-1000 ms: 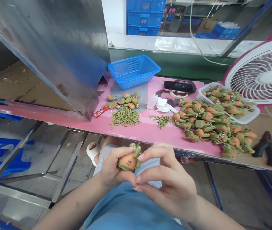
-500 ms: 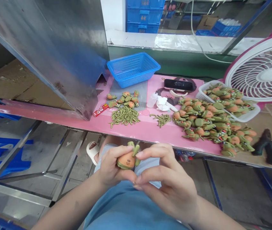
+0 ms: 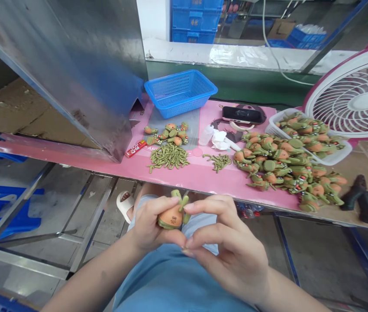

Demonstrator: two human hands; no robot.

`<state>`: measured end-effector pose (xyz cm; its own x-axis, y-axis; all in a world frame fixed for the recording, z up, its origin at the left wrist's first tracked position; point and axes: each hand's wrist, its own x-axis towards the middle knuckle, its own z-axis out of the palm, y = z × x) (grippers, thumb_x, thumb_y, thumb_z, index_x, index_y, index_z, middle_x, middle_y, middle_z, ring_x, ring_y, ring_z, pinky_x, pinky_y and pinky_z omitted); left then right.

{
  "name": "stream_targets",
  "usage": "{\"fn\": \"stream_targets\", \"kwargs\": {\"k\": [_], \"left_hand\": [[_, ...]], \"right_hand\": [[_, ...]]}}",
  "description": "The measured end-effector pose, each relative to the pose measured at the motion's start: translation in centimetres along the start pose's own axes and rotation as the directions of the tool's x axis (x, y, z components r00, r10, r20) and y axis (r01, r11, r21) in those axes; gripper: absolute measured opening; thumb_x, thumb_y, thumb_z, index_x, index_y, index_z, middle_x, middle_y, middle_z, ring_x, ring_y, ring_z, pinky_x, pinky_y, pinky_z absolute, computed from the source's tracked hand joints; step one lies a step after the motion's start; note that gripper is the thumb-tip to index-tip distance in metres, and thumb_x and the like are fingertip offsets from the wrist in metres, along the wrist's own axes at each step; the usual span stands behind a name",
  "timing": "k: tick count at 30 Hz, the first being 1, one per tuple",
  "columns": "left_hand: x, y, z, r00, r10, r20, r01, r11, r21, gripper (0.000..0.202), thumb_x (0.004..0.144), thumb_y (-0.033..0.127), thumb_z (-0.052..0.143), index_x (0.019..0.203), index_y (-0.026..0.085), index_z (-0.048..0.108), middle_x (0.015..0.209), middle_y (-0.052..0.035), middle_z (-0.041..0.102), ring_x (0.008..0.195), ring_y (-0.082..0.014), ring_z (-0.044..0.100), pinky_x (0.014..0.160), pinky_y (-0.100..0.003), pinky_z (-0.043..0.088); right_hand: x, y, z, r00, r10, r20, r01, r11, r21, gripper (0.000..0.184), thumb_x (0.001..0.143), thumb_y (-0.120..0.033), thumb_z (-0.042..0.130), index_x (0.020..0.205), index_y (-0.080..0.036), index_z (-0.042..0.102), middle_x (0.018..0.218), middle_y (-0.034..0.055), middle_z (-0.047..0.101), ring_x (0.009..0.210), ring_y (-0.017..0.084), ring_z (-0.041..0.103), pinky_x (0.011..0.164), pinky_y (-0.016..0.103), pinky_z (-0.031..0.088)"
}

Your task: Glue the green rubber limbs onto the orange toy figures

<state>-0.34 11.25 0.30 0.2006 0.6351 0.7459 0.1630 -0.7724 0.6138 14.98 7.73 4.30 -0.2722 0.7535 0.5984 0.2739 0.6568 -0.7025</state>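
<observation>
Above my lap, my left hand is closed round a small orange-and-green toy figure with dark print on its orange body. Green stubby parts stick up from its top. My right hand is at the figure's right side, its index fingertip against a thin green limb. Its thumb and another finger are pinched together by my left thumb tip; whatever is between them is too small to tell. On the table edge ahead lie a pile of green limb pieces and a smaller pile of green pieces.
Several similar figures lie behind the pieces, below a blue basket. On the right are a large heap of figures, a white basket, a fan and a black tool. A metal panel stands left.
Both hands stay almost in place. The thin green limb under my right index finger leans slightly more to the left, and the figure is turned a little.
</observation>
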Motion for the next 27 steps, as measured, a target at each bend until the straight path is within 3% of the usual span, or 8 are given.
{"fn": "stream_targets", "kwargs": {"k": [13, 20, 24, 27], "left_hand": [[0.1, 0.0, 0.0, 1.0, 0.008, -0.006, -0.008, 1.0, 0.006, 0.05, 0.074, 0.056, 0.052, 0.113, 0.025, 0.052, 0.062, 0.0035, 0.061, 0.039, -0.0081, 0.052, 0.036, -0.017, 0.042], [-0.2, -0.3, 0.1, 0.999, -0.018, -0.033, 0.016, 0.999, -0.042, 0.051, 0.07, 0.055, 0.057, 0.114, 0.028, 0.054, 0.056, 0.006, 0.056, 0.037, -0.0083, 0.045, 0.033, -0.019, 0.037], [-0.2, 0.0, 0.0, 0.995, -0.097, -0.038, 0.092, 0.989, -0.119, 0.05, 0.065, 0.054, 0.063, 0.108, 0.029, 0.058, 0.064, 0.0045, 0.062, 0.043, -0.0086, 0.052, 0.038, -0.018, 0.041], [-0.1, 0.7, 0.2, 0.977, -0.207, -0.05, 0.195, 0.963, -0.184, 0.045, 0.064, 0.053, 0.065, 0.101, 0.028, 0.059, 0.063, 0.0048, 0.061, 0.043, -0.0079, 0.053, 0.039, -0.017, 0.042]], "right_hand": [[-0.2, 0.0, 0.1, 0.999, 0.029, -0.043, -0.028, 0.999, 0.016, 0.013, 0.084, -0.014, 0.057, 0.072, -0.019, 0.055, 0.099, 0.0052, 0.058, 0.085, 0.018, 0.051, 0.074, 0.033, 0.042], [-0.3, 0.1, 0.1, 1.0, 0.027, -0.014, -0.027, 0.999, 0.019, 0.012, 0.085, -0.013, 0.055, 0.075, -0.019, 0.057, 0.105, 0.0054, 0.057, 0.088, 0.018, 0.049, 0.076, 0.033, 0.041], [-0.4, 0.2, 0.1, 1.0, 0.026, -0.003, -0.026, 0.999, 0.029, 0.014, 0.087, -0.014, 0.053, 0.074, -0.018, 0.055, 0.105, 0.0054, 0.056, 0.087, 0.017, 0.049, 0.076, 0.033, 0.04], [-0.7, 0.6, 0.2, 0.999, 0.032, -0.025, -0.03, 0.997, 0.073, 0.007, 0.087, -0.025, 0.056, 0.084, -0.019, 0.054, 0.106, 0.007, 0.055, 0.091, 0.019, 0.05, 0.079, 0.035, 0.041]]}}
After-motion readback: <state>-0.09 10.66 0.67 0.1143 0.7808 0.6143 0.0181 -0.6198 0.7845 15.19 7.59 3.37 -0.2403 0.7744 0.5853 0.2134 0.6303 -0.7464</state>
